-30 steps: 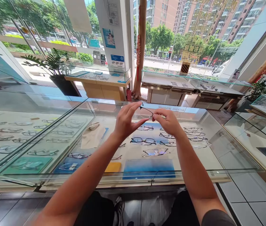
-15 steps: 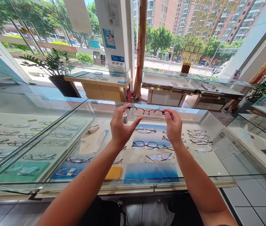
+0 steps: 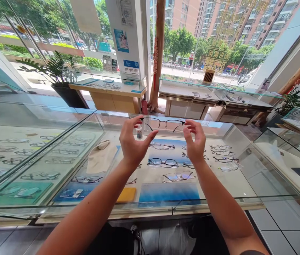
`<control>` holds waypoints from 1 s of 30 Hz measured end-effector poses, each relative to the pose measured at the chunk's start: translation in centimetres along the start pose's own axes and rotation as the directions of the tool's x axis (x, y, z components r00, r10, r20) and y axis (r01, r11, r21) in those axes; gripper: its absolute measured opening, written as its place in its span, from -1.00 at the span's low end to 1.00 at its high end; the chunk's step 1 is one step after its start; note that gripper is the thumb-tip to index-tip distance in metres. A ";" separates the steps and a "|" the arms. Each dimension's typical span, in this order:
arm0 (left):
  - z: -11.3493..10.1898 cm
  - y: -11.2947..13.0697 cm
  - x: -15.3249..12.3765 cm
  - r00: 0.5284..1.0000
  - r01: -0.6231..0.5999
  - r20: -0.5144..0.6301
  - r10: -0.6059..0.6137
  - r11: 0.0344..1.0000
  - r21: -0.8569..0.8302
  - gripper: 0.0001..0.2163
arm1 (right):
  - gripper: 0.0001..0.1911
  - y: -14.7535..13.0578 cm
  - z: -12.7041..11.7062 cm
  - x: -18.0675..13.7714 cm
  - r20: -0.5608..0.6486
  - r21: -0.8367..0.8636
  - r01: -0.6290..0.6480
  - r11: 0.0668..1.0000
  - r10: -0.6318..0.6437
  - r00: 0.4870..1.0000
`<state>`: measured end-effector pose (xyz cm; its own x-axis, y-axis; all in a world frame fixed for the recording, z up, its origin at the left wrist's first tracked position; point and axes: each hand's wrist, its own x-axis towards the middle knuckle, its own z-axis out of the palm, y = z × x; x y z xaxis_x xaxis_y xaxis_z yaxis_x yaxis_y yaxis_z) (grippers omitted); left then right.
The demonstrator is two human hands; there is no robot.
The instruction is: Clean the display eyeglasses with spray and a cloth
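Note:
A pair of eyeglasses with a dark upper rim is held up above the glass counter, its lenses upright and its temples showing below the rim. My left hand grips the left end of the frame with its fingers, the thumb stretched out below. At the right end my right hand pinches the frame between thumb and fingers. A small white bottle stands on the counter just behind my left hand. To the left of that hand lies a crumpled beige cloth.
Inside the glass display case lie several eyeglasses, including a dark-rimmed pair, on white and blue surfaces. An orange-yellow item lies near the front edge. Further showcases and a potted plant stand by the windows.
The eyeglasses have tilted, so the lenses look taller and the temples now hang lower below the rim. My left hand has shifted slightly left, uncovering more of the bottle.

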<state>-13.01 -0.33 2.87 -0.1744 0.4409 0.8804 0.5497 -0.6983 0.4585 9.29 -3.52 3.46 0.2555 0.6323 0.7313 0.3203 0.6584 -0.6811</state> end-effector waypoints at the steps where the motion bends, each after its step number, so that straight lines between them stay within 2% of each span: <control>1: -0.1 0.2 0.3 1.000 0.002 -0.012 -0.003 1.000 -0.006 -0.40 | -0.68 -0.3 -0.1 0.0 0.006 -0.028 0.065 0.998 -0.065 0.998; 4: -0.5 1.0 1.9 1.000 -0.004 -0.024 0.004 1.000 -0.015 -0.40 | -0.61 -1.6 -0.1 0.8 0.024 -0.123 0.174 0.977 -0.172 0.985; 12: -1.1 5.2 10.1 0.998 -0.066 -0.020 0.065 0.995 -0.075 -0.38 | -0.55 -7.5 -0.9 7.3 0.015 -0.244 0.277 0.929 -0.283 0.959; 15: -1.4 7.1 11.8 0.997 -0.073 -0.025 0.070 0.991 -0.116 -0.42 | -0.50 -9.5 -1.5 8.7 0.019 -0.249 0.311 0.917 -0.317 0.948; 19: -1.7 8.2 11.9 0.996 -0.077 -0.050 0.070 0.986 -0.148 -0.43 | -0.53 -10.8 -2.0 8.7 -0.004 -0.266 0.347 0.899 -0.361 0.933; 23: -1.8 7.7 11.3 0.996 -0.085 -0.003 0.085 0.984 -0.154 -0.45 | -0.58 -10.9 -2.5 8.2 0.002 -0.331 0.368 0.869 -0.389 0.921; 30: -1.4 7.2 10.5 0.993 -0.115 -0.010 0.115 0.992 -0.041 -0.50 | -0.57 -9.9 -3.1 8.5 0.065 -0.406 0.329 0.852 -0.333 0.941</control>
<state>-11.98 -1.51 15.63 -0.1180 0.3522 0.9284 0.5321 -0.7670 0.3586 11.17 -5.92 16.54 0.0747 0.4024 0.9124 0.7278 0.6035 -0.3257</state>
